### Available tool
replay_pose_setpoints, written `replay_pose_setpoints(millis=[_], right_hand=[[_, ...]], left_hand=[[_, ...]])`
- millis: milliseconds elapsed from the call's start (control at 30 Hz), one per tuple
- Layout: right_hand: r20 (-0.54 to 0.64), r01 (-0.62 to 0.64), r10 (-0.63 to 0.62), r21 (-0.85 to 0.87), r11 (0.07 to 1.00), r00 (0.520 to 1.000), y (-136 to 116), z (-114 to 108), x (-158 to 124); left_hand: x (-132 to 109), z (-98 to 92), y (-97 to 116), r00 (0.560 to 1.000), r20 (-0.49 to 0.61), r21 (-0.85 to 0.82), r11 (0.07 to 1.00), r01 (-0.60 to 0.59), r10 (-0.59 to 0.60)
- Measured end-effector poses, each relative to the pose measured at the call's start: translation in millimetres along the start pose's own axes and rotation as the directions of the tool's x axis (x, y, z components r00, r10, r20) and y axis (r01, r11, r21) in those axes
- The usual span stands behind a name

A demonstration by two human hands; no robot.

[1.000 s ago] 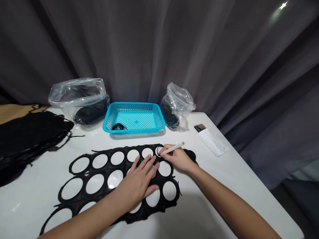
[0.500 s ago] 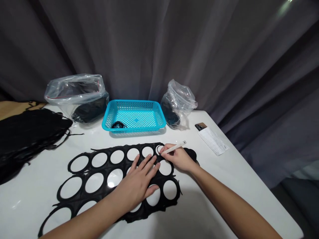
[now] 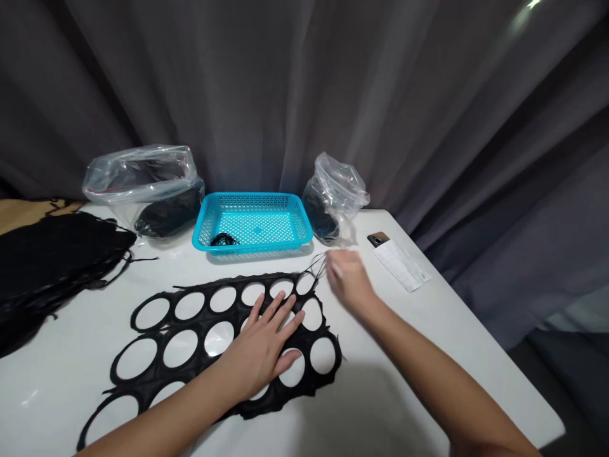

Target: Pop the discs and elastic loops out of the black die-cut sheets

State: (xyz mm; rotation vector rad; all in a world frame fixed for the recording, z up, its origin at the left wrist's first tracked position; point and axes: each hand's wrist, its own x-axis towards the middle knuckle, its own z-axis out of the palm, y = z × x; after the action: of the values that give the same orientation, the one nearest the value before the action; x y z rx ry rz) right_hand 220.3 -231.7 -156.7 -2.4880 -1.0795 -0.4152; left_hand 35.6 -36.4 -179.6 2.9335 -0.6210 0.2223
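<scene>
A black rubbery sheet (image 3: 190, 320) punched with several round holes lies flat on the white table (image 3: 404, 355). My left hand (image 3: 259, 349) rests on it with fingers spread, pressing down near its right end. My right hand (image 3: 349, 282) is off the sheet's far right corner, raised a little and blurred by motion. Its fingers look closed round a thin white stick (image 3: 335, 268), seen only as a pale streak. A thin black ring (image 3: 318, 264) trails up from the sheet's corner toward that hand.
A turquoise mesh basket (image 3: 252, 222) with a small black tangle stands behind the sheet. Clear plastic bags with black parts sit left (image 3: 143, 190) and right (image 3: 333, 197) of it. A stack of black sheets (image 3: 52, 260) lies far left. A phone (image 3: 378, 239) and paper slip (image 3: 402, 264) lie right.
My right hand has lifted off the sheet's far corner and swung up and right, drawing a thin black ring with it. The left hand stays flat on the sheet.
</scene>
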Motion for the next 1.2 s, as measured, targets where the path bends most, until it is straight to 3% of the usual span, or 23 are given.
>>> replay_pose_setpoints(millis=[100,200,267,367,500,633,933,1200], right_hand=[[-0.165,-0.255,0.265,0.080,0.964,0.950,41.0,-22.1,14.4],[-0.106,-0.369,0.409,0.274,0.888,0.906,48.4,-43.0,2.1],[0.065,-0.415,0.431,0.426,0.804,0.900,30.2,-49.7,-19.8],[0.310,-0.469,0.352,0.599,0.649,0.883,-14.5,-48.7,-61.0],[0.456,-0.499,0.225,0.670,0.550,0.861,-61.1,-41.8,-107.7],[0.421,-0.455,0.202,0.677,0.578,0.884,-74.2,-41.1,-129.5],[0.364,-0.391,0.181,0.668,0.633,0.914,-81.1,-41.4,-135.2],[0.242,-0.202,0.064,0.605,0.770,0.968,-83.7,-41.9,-136.8]], left_hand=[[0.5,-2.2,-2.8,1.000,0.011,-0.018,1.000,0.001,-0.001],[1.5,-8.0,-1.7,1.000,-0.007,-0.028,1.000,-0.012,0.012],[-0.2,-13.2,4.8,0.999,-0.031,-0.037,0.998,-0.042,0.041],[-11.0,-19.2,22.5,0.991,-0.021,-0.072,0.989,-0.130,0.129],[-33.6,-17.8,45.4,0.982,0.026,-0.081,0.980,-0.183,0.186],[-44.8,-10.8,52.2,0.987,0.026,-0.078,0.985,-0.153,0.155],[-44.5,-8.5,50.3,0.989,-0.022,-0.130,0.981,-0.147,0.145],[-44.6,-8.0,51.1,0.990,-0.001,-0.124,0.983,-0.138,0.139]])
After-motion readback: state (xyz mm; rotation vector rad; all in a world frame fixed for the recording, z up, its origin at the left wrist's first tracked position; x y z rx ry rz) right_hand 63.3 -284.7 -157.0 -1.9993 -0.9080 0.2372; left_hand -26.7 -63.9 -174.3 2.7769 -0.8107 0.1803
